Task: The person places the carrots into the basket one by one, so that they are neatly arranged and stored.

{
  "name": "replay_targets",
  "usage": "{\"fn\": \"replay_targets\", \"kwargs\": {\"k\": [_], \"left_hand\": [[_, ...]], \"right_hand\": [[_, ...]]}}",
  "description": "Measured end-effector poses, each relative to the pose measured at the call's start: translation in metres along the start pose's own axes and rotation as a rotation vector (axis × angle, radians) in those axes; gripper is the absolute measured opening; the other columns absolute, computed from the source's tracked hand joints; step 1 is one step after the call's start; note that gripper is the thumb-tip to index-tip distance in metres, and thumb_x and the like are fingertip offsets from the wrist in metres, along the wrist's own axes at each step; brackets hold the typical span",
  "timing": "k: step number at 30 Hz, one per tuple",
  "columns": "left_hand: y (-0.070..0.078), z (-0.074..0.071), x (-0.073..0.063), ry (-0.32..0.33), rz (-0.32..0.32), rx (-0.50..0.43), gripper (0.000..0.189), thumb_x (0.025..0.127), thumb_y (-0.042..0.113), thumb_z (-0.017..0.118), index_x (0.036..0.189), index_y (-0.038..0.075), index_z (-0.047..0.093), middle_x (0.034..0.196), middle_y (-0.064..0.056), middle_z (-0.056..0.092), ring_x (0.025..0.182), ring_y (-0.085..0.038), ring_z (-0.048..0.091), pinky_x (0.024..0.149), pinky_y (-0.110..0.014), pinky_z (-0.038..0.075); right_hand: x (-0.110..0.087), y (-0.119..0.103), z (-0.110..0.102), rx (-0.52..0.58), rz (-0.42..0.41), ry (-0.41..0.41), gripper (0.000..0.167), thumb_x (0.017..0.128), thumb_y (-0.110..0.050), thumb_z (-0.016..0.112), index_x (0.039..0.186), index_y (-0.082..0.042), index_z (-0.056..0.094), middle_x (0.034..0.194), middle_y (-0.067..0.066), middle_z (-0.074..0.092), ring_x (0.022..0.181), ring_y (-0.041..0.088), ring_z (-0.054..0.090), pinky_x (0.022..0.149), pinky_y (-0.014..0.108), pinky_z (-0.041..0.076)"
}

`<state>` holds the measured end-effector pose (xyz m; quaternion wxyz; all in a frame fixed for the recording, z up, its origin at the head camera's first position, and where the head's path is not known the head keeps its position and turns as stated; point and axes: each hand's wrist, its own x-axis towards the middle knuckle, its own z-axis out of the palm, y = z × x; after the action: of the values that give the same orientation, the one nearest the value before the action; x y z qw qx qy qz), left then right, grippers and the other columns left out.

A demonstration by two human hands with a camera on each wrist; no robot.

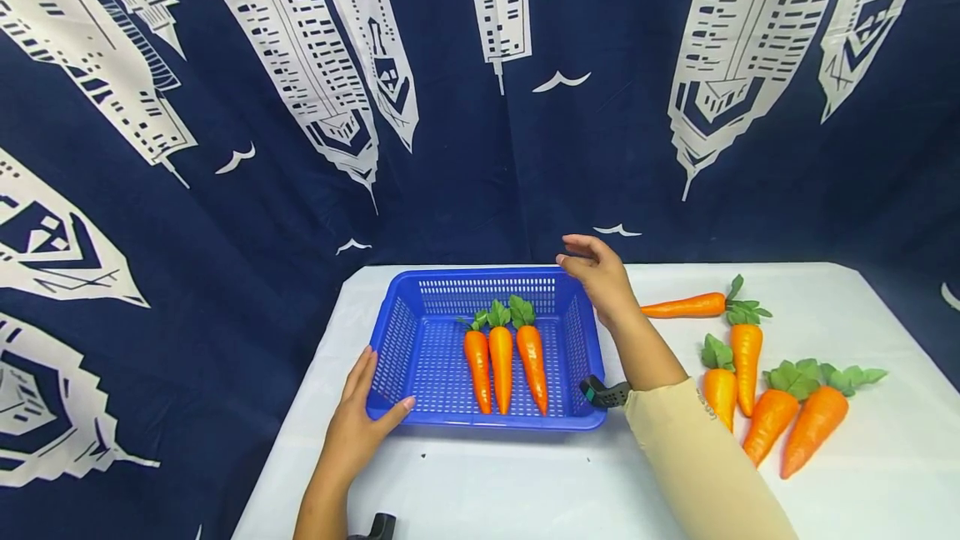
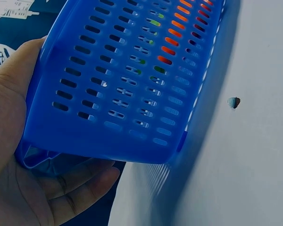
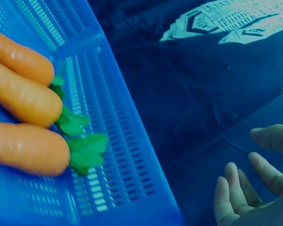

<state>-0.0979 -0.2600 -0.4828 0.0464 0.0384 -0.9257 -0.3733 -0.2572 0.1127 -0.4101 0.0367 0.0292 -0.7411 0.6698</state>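
Observation:
A blue plastic basket [image 1: 442, 357] stands on the white table with three carrots [image 1: 501, 365] side by side in it, leafy tops toward the far wall. My left hand [image 1: 352, 432] grips the basket's near left corner. In the left wrist view, the thumb [image 2: 19, 66] lies along the rim and the fingers [image 2: 85, 188] curl round below the corner. By the far right corner hovers my right hand [image 1: 603, 282], fingers loosely bent and holding nothing. In the right wrist view a gap shows between that hand [image 3: 259, 183] and the basket wall [image 3: 132, 136].
Several more carrots [image 1: 813, 432] lie on the right part of the white table [image 1: 525, 490], partly behind the right sleeve [image 1: 697, 448]. One carrot [image 1: 686, 305] lies sideways near the far edge. A dark blue cloth [image 1: 510, 182] with white buildings hangs behind the table.

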Motion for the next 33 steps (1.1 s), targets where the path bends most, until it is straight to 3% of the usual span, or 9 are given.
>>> {"fn": "replay_targets", "kwargs": {"k": [9,17,27,33], "left_hand": [[0.001,0.0,-0.001,0.007,0.005,-0.001,0.101,0.085,0.052,0.077,0.163,0.023,0.02,0.171,0.011,0.009,0.157,-0.037,0.019,0.117,-0.069,0.028],[0.001,-0.001,-0.001,0.005,-0.001,0.0,0.101,0.085,0.051,0.077,0.163,0.023,0.02,0.171,0.011,0.009,0.157,-0.038,0.019,0.116,-0.069,0.028],[0.003,-0.002,-0.001,0.006,-0.002,0.001,0.1,0.086,0.051,0.077,0.163,0.021,0.021,0.171,0.01,0.01,0.157,-0.038,0.019,0.116,-0.07,0.028],[0.002,-0.001,0.0,0.004,0.0,-0.007,0.101,0.085,0.053,0.077,0.163,0.023,0.021,0.171,0.011,0.009,0.157,-0.037,0.018,0.117,-0.069,0.027]], "right_hand": [[-0.006,0.002,-0.029,-0.036,0.018,0.094,0.06,0.097,-0.023,0.066,0.152,-0.01,0.044,0.156,0.018,0.042,0.139,0.036,0.05,0.119,0.053,0.036],[-0.008,0.013,-0.055,-0.059,0.109,0.135,0.072,0.097,-0.029,0.066,0.158,-0.012,0.032,0.164,0.016,0.03,0.152,0.037,0.032,0.119,0.063,0.031],[-0.009,0.035,-0.084,-0.134,0.307,0.226,0.086,0.097,-0.041,0.063,0.164,-0.017,0.014,0.17,0.018,0.003,0.158,0.038,0.012,0.124,0.054,0.027],[-0.012,0.049,-0.106,-0.192,0.363,0.3,0.089,0.097,-0.043,0.062,0.164,-0.019,0.009,0.17,0.019,0.001,0.157,0.041,0.011,0.123,0.055,0.028]]}}
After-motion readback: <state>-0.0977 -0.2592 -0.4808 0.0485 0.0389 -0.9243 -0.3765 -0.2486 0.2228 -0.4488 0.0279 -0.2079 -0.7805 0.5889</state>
